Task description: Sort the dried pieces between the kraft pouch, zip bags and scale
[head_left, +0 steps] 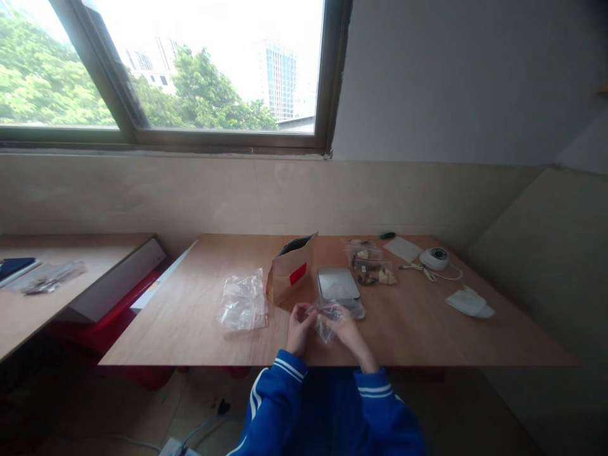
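Both hands are together over the front of the table, on one clear plastic bag (325, 332). My left hand (299, 327) pinches the bag's edge with its fingertips. My right hand (342, 324) closes on the bag from the other side, its fingers a little blurred. Just beyond the hands lies a small scale (338, 283) with a pale square plate; its front is partly covered by the bag. A brown paper pouch (284, 281) with a red label stands upright, its top open, behind my left hand. More clear plastic bags (243, 300) lie flat to the left.
Small bags with brownish pieces (377, 273) lie behind the scale to the right. Farther right are a white dome camera (434, 258) with its cable, a white sheet (402, 249), a green-handled tool (387, 235) and a crumpled white cloth or bag (470, 302). A second table (109, 253) stands left.
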Tool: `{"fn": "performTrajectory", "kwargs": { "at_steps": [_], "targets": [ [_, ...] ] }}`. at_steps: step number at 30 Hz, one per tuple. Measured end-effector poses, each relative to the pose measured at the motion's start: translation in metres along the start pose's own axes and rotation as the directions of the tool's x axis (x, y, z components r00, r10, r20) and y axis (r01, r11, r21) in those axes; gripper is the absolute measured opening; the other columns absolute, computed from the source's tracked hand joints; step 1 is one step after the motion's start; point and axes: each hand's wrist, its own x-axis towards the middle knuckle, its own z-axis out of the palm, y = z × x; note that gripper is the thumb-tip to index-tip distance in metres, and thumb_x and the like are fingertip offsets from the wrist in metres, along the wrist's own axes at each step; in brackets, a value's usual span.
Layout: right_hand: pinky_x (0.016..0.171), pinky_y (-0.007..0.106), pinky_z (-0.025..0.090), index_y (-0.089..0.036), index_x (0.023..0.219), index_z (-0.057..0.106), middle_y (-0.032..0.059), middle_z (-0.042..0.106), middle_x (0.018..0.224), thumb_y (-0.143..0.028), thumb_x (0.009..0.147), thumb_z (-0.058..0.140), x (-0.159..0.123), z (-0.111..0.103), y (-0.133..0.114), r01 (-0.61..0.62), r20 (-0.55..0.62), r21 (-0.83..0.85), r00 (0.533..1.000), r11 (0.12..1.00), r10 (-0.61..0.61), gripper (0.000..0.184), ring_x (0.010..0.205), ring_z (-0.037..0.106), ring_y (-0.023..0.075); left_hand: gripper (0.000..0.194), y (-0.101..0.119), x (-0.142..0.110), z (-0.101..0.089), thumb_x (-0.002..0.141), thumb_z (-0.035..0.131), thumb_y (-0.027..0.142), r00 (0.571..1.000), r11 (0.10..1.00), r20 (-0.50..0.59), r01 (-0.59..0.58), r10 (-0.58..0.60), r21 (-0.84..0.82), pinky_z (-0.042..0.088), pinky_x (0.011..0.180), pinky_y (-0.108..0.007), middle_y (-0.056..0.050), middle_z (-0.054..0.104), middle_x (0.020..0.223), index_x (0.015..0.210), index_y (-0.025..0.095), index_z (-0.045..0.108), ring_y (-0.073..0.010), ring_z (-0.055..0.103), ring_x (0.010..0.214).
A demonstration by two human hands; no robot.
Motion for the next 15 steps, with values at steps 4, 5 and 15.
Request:
{"fn": "performTrajectory", "kwargs": {
  "at_steps": [4,5,15],
  "targets": [
    [0.07,0.036,0.052,-0.016,0.069,0.064,0.0061,0.07,0.072,-0.05,0.056,0.076,-0.003,-0.006,-0.01,-0.035,0.007,-0.002,0.999,0.999,0.035,0.038,0.07,0.066,0.0234,0.03,-0.002,0.0,0.0,0.065,0.076,0.031,1.0,1.0,-0.011,0.024,-0.024,-0.014,0.044,0.072,-0.024,-0.002,0.061,0.082,0.081,0.015,0.057,-0.0121,0.058,0.078],
    [0.07,0.036,0.052,-0.016,0.069,0.064,0.0055,0.069,0.072,-0.05,0.055,0.076,-0.004,-0.007,-0.013,-0.046,0.013,0.01,0.999,0.999,0.046,0.039,0.07,0.066,0.0233,0.031,-0.001,0.0,0.0,0.063,0.076,0.033,0.999,0.999,-0.021,0.033,-0.033,-0.013,0.044,0.071,-0.024,-0.002,0.061,0.081,0.079,0.015,0.057,-0.0123,0.058,0.077],
    [0.076,0.036,0.052,-0.015,0.078,0.07,0.007,0.072,0.081,-0.048,0.059,0.077,-0.008,-0.031,-0.023,-0.066,0.063,0.064,0.996,0.996,0.062,0.039,0.079,0.066,0.0235,0.034,0.008,0.0,0.006,0.058,0.078,0.035,0.99,0.985,-0.115,0.06,-0.079,-0.159,0.043,0.066,-0.022,0.001,0.059,0.077,0.074,0.016,0.055,-0.0112,0.058,0.073]
  ]
}}
